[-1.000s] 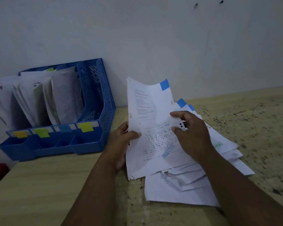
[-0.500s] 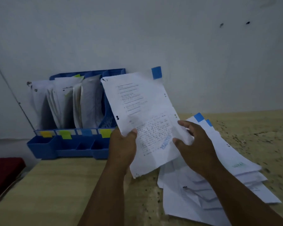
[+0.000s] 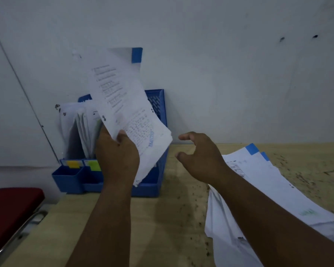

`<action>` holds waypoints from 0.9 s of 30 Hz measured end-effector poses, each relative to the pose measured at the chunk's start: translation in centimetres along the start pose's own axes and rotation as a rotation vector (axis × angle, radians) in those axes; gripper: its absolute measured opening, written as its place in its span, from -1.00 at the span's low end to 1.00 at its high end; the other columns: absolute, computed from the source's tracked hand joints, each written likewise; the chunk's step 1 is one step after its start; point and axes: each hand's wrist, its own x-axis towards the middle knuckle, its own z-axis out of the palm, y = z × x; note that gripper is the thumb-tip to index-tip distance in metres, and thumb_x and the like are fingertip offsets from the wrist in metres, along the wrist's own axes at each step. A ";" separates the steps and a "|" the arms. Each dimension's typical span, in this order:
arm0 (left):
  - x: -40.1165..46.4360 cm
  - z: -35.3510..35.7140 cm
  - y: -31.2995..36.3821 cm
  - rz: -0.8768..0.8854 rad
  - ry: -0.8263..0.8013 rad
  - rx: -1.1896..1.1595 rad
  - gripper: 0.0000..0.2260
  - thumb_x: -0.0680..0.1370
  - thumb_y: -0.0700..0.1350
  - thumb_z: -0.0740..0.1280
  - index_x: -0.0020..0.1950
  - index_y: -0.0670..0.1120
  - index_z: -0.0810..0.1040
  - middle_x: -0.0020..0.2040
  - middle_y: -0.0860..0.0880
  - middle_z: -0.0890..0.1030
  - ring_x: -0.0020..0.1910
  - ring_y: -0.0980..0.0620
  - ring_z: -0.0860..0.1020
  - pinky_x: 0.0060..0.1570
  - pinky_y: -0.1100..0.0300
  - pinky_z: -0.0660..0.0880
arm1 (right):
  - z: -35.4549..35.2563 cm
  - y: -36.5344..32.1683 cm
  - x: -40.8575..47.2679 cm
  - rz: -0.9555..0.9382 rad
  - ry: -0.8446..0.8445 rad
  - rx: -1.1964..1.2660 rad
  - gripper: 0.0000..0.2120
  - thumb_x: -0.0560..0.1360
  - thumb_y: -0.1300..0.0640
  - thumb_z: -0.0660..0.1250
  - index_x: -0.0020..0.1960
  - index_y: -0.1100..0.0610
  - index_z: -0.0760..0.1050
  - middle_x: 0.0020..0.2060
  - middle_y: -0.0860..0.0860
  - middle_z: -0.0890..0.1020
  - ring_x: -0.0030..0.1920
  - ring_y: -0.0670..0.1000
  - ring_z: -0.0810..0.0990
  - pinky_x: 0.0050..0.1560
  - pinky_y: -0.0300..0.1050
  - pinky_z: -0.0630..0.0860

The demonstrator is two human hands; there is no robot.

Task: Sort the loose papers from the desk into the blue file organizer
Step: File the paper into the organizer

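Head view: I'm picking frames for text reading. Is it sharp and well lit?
Head view: dim, bluish light; the held sheet in the left hand is motion-blurred, its print unreadable; the paper pile edges smear too; the wall line at left bows from the wide lens.

Left hand point(image 3: 117, 153) raised, fingers point(image 3: 121, 137) pinching, right hand point(image 3: 201, 157) loosely spread

The raised sheet point(image 3: 123, 105) is white with dark printed lines, a blue tab point(image 3: 137, 55) at its top corner and a blue stamp point(image 3: 151, 139) low down. The file organizer point(image 3: 158, 105) behind it is blue with mesh walls, carrying a yellow label point(image 3: 73, 164) and a yellow-green label point(image 3: 94, 165). The right-hand paper pile point(image 3: 258, 182) is white with blue corner tabs and green print. The desk point(image 3: 162, 218) is pale wood speckled dark. The seat point(image 3: 12, 205) at far left is dark red.
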 end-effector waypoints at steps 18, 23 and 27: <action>5.0 -0.6 -0.3 0.282 0.045 0.420 -0.60 0.64 -0.32 0.17 0.48 -0.16 0.44 0.20 -0.21 0.63 0.16 -0.17 0.58 0.04 0.38 0.32 | 4.7 -2.8 3.3 -0.030 -0.043 0.033 -0.57 0.50 0.01 0.47 0.33 -0.09 0.47 0.34 -0.05 0.43 0.14 -0.17 0.37 0.01 -0.39 0.30; 5.6 0.6 -1.7 0.269 0.033 0.403 -0.61 0.63 -0.31 0.17 0.46 -0.18 0.45 0.21 -0.25 0.62 0.20 -0.23 0.57 0.15 0.20 0.42 | 5.0 -2.6 3.4 -0.026 -0.043 0.019 -0.57 0.50 0.02 0.46 0.35 -0.08 0.48 0.35 -0.04 0.44 0.13 -0.17 0.38 0.08 -0.28 0.34; 5.8 1.7 -3.3 0.265 0.053 0.463 -0.67 0.63 -0.29 0.21 0.39 -0.19 0.49 0.20 -0.25 0.52 0.19 -0.21 0.49 0.06 0.14 0.38 | 5.1 -2.3 3.8 -0.016 -0.036 0.022 -0.57 0.49 0.03 0.46 0.34 -0.09 0.49 0.33 -0.04 0.45 0.18 -0.16 0.39 0.12 -0.30 0.32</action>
